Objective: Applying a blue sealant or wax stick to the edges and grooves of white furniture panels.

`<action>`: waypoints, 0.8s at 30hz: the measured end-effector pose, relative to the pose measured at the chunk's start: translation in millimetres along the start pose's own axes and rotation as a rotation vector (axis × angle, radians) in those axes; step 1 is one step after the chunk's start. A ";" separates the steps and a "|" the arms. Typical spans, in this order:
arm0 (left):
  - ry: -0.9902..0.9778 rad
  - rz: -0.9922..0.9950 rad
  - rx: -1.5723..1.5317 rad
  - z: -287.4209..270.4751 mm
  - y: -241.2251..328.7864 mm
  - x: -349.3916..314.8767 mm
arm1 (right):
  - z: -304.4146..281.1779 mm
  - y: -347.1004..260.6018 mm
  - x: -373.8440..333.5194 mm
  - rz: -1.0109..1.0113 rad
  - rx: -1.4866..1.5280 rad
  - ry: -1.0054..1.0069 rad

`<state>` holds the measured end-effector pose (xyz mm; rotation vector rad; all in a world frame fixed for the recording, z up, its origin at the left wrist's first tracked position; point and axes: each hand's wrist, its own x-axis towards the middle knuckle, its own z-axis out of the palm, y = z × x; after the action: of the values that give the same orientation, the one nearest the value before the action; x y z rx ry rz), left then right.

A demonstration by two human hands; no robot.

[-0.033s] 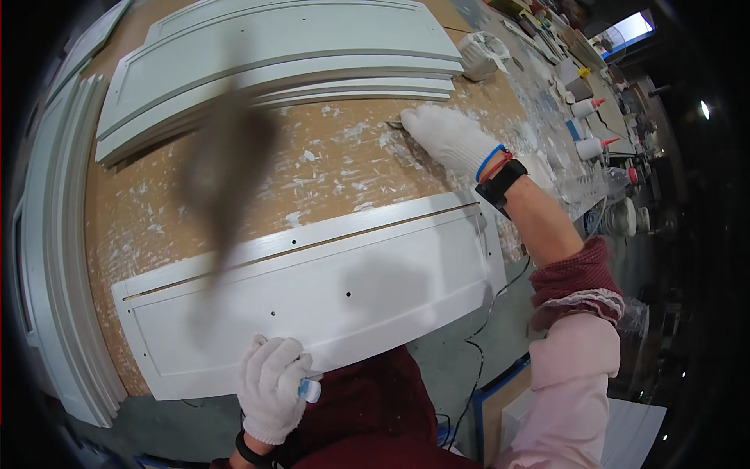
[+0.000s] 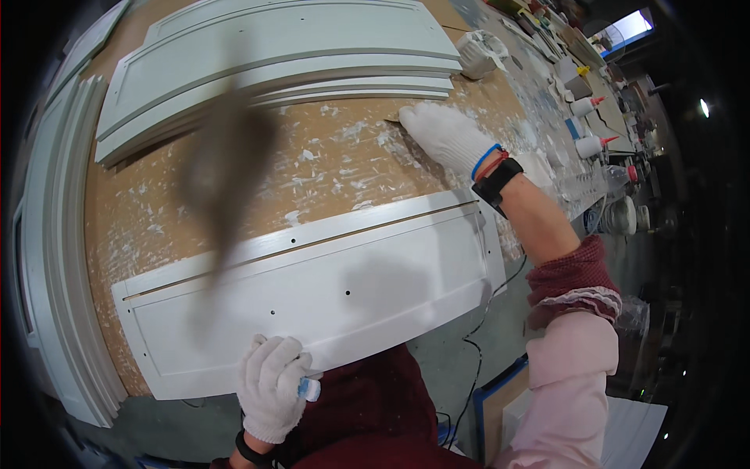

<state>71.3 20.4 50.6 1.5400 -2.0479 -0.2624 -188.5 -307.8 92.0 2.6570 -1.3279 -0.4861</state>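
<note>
"While the right hand [image 2: 445, 134] is gripping a thin dark tool [image 2: 393, 121] at upper centre, what's worrying you?"

"The tip, mainly. Its grip is clamped on it, w/ only the end showing; a careless low swing could be scratching the white panel [image 2: 391, 273], lower centre of frame."

"And the left hand [image 2: 272, 387]?"

"Lower L of centre, at the panel's near edge, fingers curling round a small blue-and-white piece [image 2: 309, 388]. That edge is lying at or past the rim of the table [image 2: 105, 180], can't tell which, so hard pressing there is prob. risking a tip."

"Anything else?"

"White flecks [image 2: 292, 217] are dotting the table, mid-frame. Poss. loose, can't tell; any grit underneath could be marring the panel. Btw, the black cable [image 2: 479, 328], lower R of centre, is hanging close by, poss. snagging."
</note>
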 end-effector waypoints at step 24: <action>0.094 -0.034 -0.074 30.6 17.5 31.3 | 56.1 -37.6 -251.9 0.459 0.197 0.106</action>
<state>34.6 -8.4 43.5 1.5142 -1.9195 -0.2705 -320.6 -82.9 86.5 2.3549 -1.9579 -0.1601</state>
